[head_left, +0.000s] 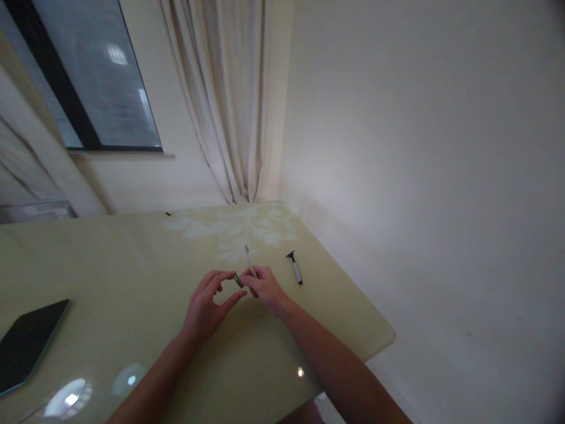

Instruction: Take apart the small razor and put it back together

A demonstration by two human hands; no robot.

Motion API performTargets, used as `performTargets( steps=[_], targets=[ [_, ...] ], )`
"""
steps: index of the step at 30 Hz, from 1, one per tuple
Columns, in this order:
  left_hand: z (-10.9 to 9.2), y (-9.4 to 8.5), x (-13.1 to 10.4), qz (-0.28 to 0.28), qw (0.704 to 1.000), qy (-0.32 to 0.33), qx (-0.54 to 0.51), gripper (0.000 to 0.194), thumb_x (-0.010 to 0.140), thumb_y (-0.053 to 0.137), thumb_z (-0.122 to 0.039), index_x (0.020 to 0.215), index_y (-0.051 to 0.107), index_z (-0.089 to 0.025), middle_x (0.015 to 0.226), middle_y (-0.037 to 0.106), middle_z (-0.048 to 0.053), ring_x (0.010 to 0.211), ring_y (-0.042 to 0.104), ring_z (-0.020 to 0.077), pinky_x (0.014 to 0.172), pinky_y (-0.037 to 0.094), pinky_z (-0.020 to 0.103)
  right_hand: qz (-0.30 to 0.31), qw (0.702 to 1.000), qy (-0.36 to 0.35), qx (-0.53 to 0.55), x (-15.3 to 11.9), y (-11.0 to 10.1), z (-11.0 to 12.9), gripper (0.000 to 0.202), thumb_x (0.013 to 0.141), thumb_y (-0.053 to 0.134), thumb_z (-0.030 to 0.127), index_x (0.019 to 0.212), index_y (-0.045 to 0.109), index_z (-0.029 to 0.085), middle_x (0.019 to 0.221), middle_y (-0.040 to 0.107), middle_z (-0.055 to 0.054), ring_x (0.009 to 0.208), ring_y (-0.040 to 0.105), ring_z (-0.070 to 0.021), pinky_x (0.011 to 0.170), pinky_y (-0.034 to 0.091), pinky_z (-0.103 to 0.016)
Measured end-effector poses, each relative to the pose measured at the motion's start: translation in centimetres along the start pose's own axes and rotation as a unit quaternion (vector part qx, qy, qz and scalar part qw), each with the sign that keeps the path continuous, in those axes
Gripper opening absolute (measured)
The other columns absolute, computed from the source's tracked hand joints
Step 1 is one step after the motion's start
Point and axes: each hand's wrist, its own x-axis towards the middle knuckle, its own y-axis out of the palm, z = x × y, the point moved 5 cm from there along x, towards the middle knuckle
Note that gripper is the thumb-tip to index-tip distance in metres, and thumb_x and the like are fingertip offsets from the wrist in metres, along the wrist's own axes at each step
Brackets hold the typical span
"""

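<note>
A slim white toothbrush (248,257) stands out of my right hand (263,287), its head pointing away from me and the fingers closed round its lower part. My left hand (205,306) curves its index finger and thumb around the two ends of a small dark green piece, cylinder-like (238,281). The tip of my right thumb lies against this piece too. Its exact kind is too small to tell. To the right of my right hand, a razor (295,268) with a black head and a light grey handle lies apart on the table.
The pale green glossy table (132,271) meets the wall on the right and has a rounded near-right corner. A dark flat tablet-like device (30,341) lies at the left. Near the far edge is a tiny black object (168,214). Curtains (233,106) hang behind.
</note>
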Motion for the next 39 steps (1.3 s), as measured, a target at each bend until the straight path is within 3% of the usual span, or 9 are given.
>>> performTargets(
  steps=[8, 12, 14, 18, 21, 24, 28, 33, 39],
  targets=[
    [-0.8, 1.5, -0.9, 0.069, 0.994, -0.029, -0.081, 0.020, 0.095, 0.065, -0.038, 0.108, 0.068, -0.023, 0.096, 0.068, 0.005, 0.072, 0.057, 0.0147, 0.069, 0.053, 0.029, 0.047, 0.993, 0.073, 0.076, 0.0, -0.6, -0.1, 0.022, 0.067, 0.071, 0.035, 0.069, 0.056, 0.019, 0.047, 0.034, 0.012, 0.043, 0.022, -0.0053, 0.046, 0.012, -0.024],
    [-0.3, 1.6, -1.0, 0.055, 0.990, -0.072, -0.109, 0.018, 0.092, 0.068, -0.040, 0.098, 0.066, -0.023, 0.081, 0.062, 0.000, 0.065, 0.054, 0.0140, 0.062, 0.050, 0.026, 0.093, 0.990, 0.084, 0.063, -0.2, -0.2, -0.3, 0.024, 0.066, 0.075, 0.035, 0.070, 0.059, 0.018, 0.048, 0.037, 0.011, 0.044, 0.023, -0.0052, 0.046, 0.012, -0.024],
    [0.0, 1.6, -0.9, 0.052, 0.987, -0.093, -0.123, 0.025, 0.090, 0.071, -0.042, 0.107, 0.066, -0.024, 0.080, 0.060, -0.001, 0.064, 0.054, 0.0139, 0.060, 0.050, 0.025, 0.106, 0.990, 0.079, 0.055, -0.3, -0.1, -0.4, 0.026, 0.066, 0.078, 0.036, 0.073, 0.062, 0.017, 0.049, 0.039, 0.011, 0.044, 0.025, -0.0054, 0.047, 0.013, -0.024],
    [0.1, 1.7, -0.7, 0.089, 0.978, -0.090, -0.165, 0.034, 0.091, 0.070, -0.041, 0.123, 0.068, -0.027, 0.101, 0.064, 0.004, 0.069, 0.057, 0.0132, 0.065, 0.053, 0.027, 0.127, 0.989, 0.062, 0.036, -0.5, 0.1, -0.5, 0.031, 0.067, 0.083, 0.040, 0.078, 0.066, 0.016, 0.052, 0.039, 0.010, 0.046, 0.027, -0.0062, 0.048, 0.016, -0.024],
    [0.6, 1.5, -0.6, 0.075, 0.975, -0.109, -0.177, 0.034, 0.092, 0.069, -0.040, 0.123, 0.069, -0.027, 0.105, 0.063, 0.004, 0.070, 0.056, 0.0131, 0.067, 0.053, 0.027, 0.096, 0.995, 0.025, 0.015, -0.3, -0.4, -0.1, 0.037, 0.082, 0.071, 0.053, 0.081, 0.068, 0.016, 0.056, 0.038, 0.008, 0.048, 0.025, -0.0076, 0.049, 0.017, -0.025],
    [1.4, 1.1, -0.6, 0.035, 0.974, -0.144, -0.172, 0.039, 0.092, 0.068, -0.041, 0.128, 0.067, -0.027, 0.100, 0.062, 0.003, 0.069, 0.055, 0.0132, 0.066, 0.051, 0.027, 0.024, 0.994, -0.076, -0.069, -0.2, -1.4, 1.1, 0.049, 0.100, 0.046, 0.056, 0.089, 0.072, 0.016, 0.062, 0.041, 0.005, 0.054, 0.034, -0.0107, 0.053, 0.026, -0.025],
    [2.5, 0.9, -0.5, 0.013, 0.966, -0.190, -0.177, 0.039, 0.091, 0.066, -0.044, 0.125, 0.068, -0.024, 0.091, 0.062, 0.001, 0.066, 0.055, 0.0133, 0.065, 0.050, 0.027, -0.004, 0.948, -0.184, -0.259, -0.7, -1.7, 2.7, 0.034, 0.104, 0.048, 0.043, 0.104, 0.072, 0.019, 0.073, 0.057, 0.000, 0.069, 0.051, -0.0144, 0.068, 0.040, -0.027],
    [3.0, 0.9, -0.5, 0.014, 0.956, -0.220, -0.194, 0.043, 0.089, 0.066, -0.047, 0.124, 0.068, -0.022, 0.083, 0.064, 0.000, 0.063, 0.056, 0.0138, 0.061, 0.047, 0.026, -0.016, 0.889, -0.243, -0.387, -1.2, -2.0, 3.4, 0.037, 0.107, 0.044, 0.034, 0.136, 0.066, 0.027, 0.115, 0.071, -0.009, 0.104, 0.060, -0.0217, 0.097, 0.042, -0.036],
    [3.2, 1.1, -0.7, 0.007, 0.954, -0.223, -0.199, 0.043, 0.088, 0.068, -0.048, 0.120, 0.069, -0.021, 0.083, 0.064, -0.001, 0.062, 0.055, 0.0135, 0.059, 0.045, 0.025, 0.009, 0.857, -0.246, -0.453, -1.1, -1.8, 3.1, 0.040, 0.107, 0.046, 0.033, 0.142, 0.064, 0.027, 0.098, 0.069, -0.008, 0.091, 0.057, -0.0223, 0.088, 0.042, -0.035]
  ],
)
